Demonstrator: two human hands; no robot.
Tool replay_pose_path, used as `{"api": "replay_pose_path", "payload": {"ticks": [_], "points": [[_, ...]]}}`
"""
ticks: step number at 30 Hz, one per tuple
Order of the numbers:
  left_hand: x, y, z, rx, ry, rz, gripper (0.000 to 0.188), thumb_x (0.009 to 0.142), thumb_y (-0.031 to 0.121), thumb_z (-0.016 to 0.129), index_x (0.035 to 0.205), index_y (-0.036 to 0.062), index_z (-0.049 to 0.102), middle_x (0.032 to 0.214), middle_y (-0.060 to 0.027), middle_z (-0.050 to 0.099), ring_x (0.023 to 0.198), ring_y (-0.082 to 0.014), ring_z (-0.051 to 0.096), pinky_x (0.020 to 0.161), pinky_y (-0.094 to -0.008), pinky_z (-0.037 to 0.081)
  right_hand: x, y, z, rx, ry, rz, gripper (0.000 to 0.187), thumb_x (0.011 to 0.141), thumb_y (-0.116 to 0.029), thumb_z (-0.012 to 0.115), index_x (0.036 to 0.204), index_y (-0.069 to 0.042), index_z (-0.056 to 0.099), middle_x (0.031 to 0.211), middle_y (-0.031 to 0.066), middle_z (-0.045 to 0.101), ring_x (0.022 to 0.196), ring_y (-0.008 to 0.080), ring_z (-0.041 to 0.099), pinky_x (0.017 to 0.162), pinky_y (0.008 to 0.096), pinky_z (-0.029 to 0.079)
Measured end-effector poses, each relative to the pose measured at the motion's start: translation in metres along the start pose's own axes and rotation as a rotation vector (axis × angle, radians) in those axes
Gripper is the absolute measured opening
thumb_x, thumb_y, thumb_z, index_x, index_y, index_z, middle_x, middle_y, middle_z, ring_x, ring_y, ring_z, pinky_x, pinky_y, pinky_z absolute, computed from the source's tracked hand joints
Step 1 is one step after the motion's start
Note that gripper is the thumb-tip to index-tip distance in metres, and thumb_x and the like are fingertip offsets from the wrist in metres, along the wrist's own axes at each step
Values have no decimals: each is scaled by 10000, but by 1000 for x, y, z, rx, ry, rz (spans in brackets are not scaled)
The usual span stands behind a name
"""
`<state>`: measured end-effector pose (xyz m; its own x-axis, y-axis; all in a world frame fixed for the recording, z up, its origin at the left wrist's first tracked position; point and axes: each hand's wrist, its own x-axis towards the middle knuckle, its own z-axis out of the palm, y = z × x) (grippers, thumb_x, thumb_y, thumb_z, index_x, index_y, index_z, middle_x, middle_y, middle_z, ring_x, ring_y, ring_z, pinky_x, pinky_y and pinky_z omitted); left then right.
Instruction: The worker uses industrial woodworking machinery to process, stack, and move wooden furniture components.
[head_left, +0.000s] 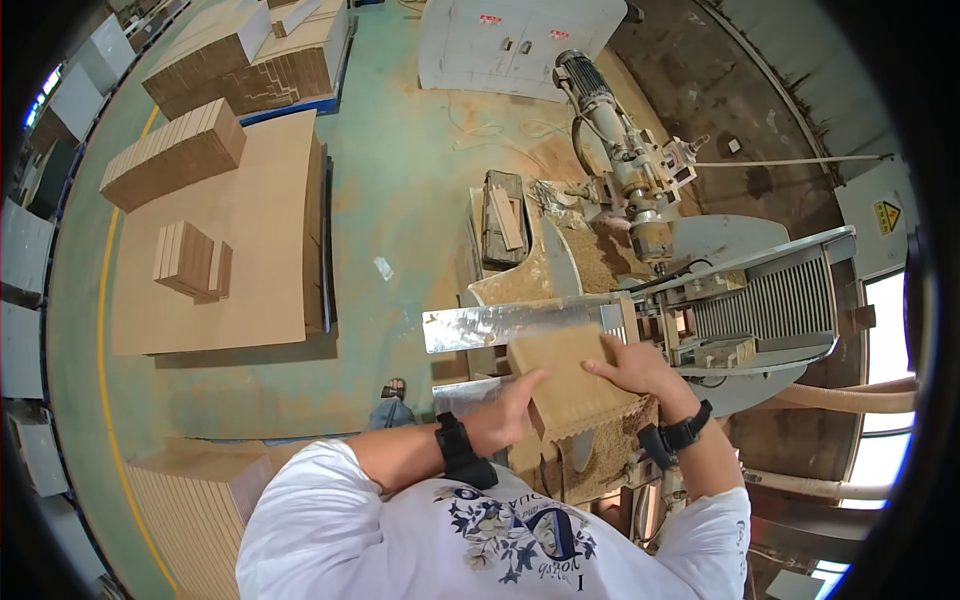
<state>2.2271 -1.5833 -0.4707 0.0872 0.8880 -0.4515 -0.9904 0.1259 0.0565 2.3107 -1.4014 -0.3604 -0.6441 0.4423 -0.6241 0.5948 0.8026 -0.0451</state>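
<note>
Between my two hands is a tan stack of boards (572,388), its near edge showing a toothed row of board ends. My left hand (512,410) grips its left side, thumb up along the edge. Over the right far corner, my right hand (637,366) presses with thumb and fingers on the top face. The undersides of both grips are hidden by the stack. Just beyond it lies a shiny metal rail (500,325) of the machine, and the stack overlaps its near side.
A machine with a motor (592,85) stands ahead, sawdust (600,255) heaped around it. To its right is a ribbed chute (765,310). At left, a large board-topped pallet (250,250) carries board stacks (180,155). More boards (185,500) stand at lower left.
</note>
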Motion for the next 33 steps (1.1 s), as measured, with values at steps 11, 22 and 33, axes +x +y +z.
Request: {"api": "replay_pose_path", "payload": {"ticks": [11,22,33], "points": [[-9,13,-39,-76,-28,-96,431,858,278,476,1239,85,414,1234,-91,492,1129,-263,486,955,-472,373,61,-4,46,15,-203,-112,845,726,-721,414,1191,-23,511,1064,217,584,985,352,561,849,393,434],[14,17,-55,-120,184,-37,411,843,301,562,1184,85,484,1142,-102,557,992,-249,572,847,-420,472,64,-6,64,101,-27,-170,616,755,-567,532,1138,-85,562,966,196,617,907,354,584,777,393,458],[-72,128,-7,502,447,520,580,755,200,684,1210,3,384,1141,-152,524,999,-215,554,789,-349,491,75,-99,61,538,448,-75,865,716,-486,630,1342,-33,242,1120,268,533,1010,384,548,838,395,441]]}}
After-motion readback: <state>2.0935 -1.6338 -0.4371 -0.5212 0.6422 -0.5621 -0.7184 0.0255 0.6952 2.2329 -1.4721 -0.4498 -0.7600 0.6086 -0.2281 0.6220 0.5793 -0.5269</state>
